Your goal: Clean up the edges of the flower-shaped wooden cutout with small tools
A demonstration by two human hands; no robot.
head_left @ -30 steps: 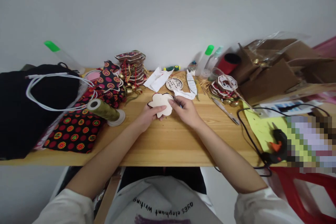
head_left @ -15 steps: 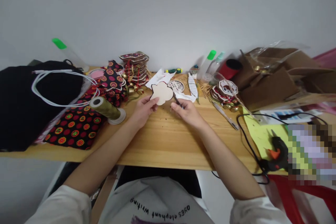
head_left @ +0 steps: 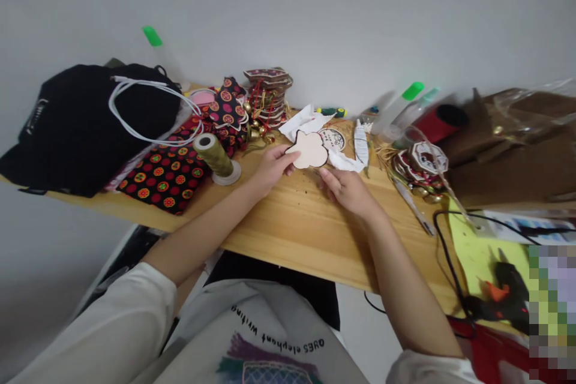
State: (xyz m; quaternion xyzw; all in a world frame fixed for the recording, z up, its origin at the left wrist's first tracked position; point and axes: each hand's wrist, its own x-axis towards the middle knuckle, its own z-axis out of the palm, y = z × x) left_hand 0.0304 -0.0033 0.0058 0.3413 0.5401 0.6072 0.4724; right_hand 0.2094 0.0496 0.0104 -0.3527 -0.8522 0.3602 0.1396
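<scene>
My left hand (head_left: 269,167) holds a pale, lobed flat cut-out (head_left: 309,150) by its left edge, lifted slightly above the wooden table (head_left: 297,228). My right hand (head_left: 345,188) rests on the table just right of and below the cut-out, not touching it, with its fingers loosely curled. Whether anything is in it does not show. Behind the cut-out lie a round printed disc (head_left: 333,138) and white paper scraps (head_left: 302,122).
An olive thread spool (head_left: 216,157) stands left of my hands on red-patterned black fabric (head_left: 164,175), beside a black bag (head_left: 85,120). A stack of ornaments (head_left: 267,93) stands at the back. To the right are more ornaments (head_left: 420,162), bottles (head_left: 402,105), cardboard boxes (head_left: 513,156) and a glue gun (head_left: 501,297).
My head has turned and tilted, so the table now slopes in view. My right hand has let go of the cut-out and drawn back; my left hand has raised the cut-out toward the back.
</scene>
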